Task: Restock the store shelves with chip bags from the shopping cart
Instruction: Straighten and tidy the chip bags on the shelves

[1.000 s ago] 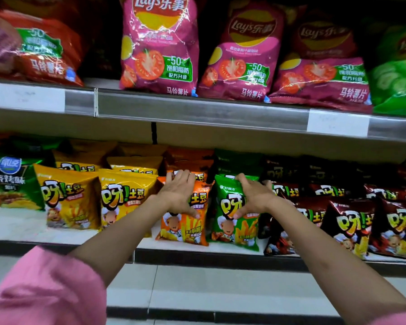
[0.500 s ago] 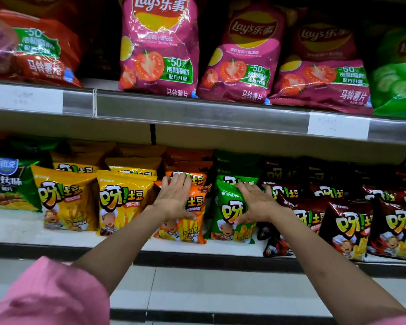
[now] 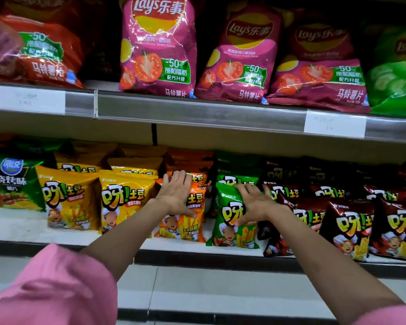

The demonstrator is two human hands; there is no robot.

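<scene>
On the lower shelf (image 3: pixel 21 226), near its front edge and about midway along, the left hand (image 3: pixel 176 195) lies flat with fingers spread on the front of an upright orange chip bag (image 3: pixel 192 221), thumb stretched across its face. Just beside it, the right hand (image 3: pixel 253 202) presses spread fingers on the top of a green chip bag (image 3: pixel 230 233), thumb low on its face. Yellow bags (image 3: pixel 124 198) stand to the left, dark red bags (image 3: pixel 347 226) to the right, and pink tomato bags (image 3: pixel 158 45) line the upper shelf (image 3: pixel 197 109).
</scene>
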